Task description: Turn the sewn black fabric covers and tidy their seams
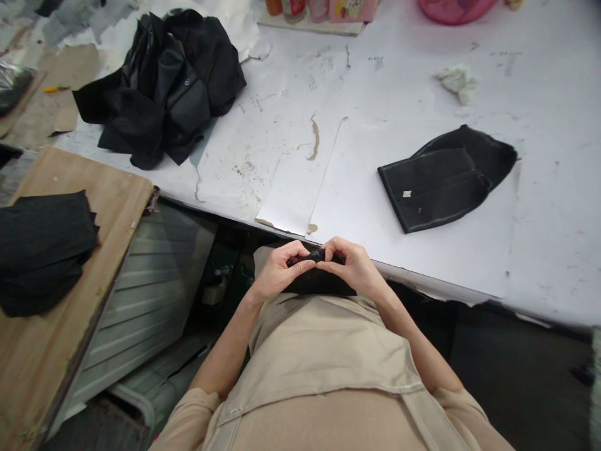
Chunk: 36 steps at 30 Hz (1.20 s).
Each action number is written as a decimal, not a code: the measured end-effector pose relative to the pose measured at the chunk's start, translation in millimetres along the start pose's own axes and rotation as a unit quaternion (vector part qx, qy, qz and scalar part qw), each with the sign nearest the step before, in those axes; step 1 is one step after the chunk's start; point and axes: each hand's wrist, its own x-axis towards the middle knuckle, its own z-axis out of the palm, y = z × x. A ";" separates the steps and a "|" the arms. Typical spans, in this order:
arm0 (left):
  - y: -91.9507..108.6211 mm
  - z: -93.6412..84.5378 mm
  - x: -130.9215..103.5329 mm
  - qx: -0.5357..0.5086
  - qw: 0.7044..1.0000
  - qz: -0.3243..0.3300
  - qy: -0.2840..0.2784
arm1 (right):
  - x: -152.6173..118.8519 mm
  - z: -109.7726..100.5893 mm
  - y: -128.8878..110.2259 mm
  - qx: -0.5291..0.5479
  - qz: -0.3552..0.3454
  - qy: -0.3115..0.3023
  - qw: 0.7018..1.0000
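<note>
My left hand and my right hand are close together just below the table's front edge. Both pinch the upper edge of a piece of black material, thumbs and fingertips nearly meeting. It looks like fabric or leather and hangs down in front of my apron; its full shape is hidden. On the table to the right lies a flat, sewn black piece with a small white tag, not touched by either hand.
A crumpled heap of black material lies at the table's back left. More folded black pieces rest on a wooden board. Jars, a pink basin and a crumpled white scrap sit farther back on the white table.
</note>
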 end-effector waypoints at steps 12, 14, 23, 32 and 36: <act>0.3 8.0 3.8 -0.050 0.996 -0.048 0.052 | -0.5 7.5 10.8 -0.040 0.004 0.044 0.998; 1.0 8.6 3.4 -0.055 0.996 -0.047 0.046 | 0.7 4.6 10.9 -0.024 0.002 0.024 0.999; 0.1 7.9 6.9 -0.031 0.997 -0.037 0.052 | 3.8 6.7 12.6 -0.034 -0.067 0.026 0.997; 0.0 9.1 15.1 -0.037 0.997 -0.068 0.023 | 1.0 10.6 12.4 -0.070 -0.097 0.019 0.993; -1.7 9.2 14.3 -0.065 0.994 -0.083 0.015 | 1.0 10.5 12.0 -0.055 -0.095 0.017 0.994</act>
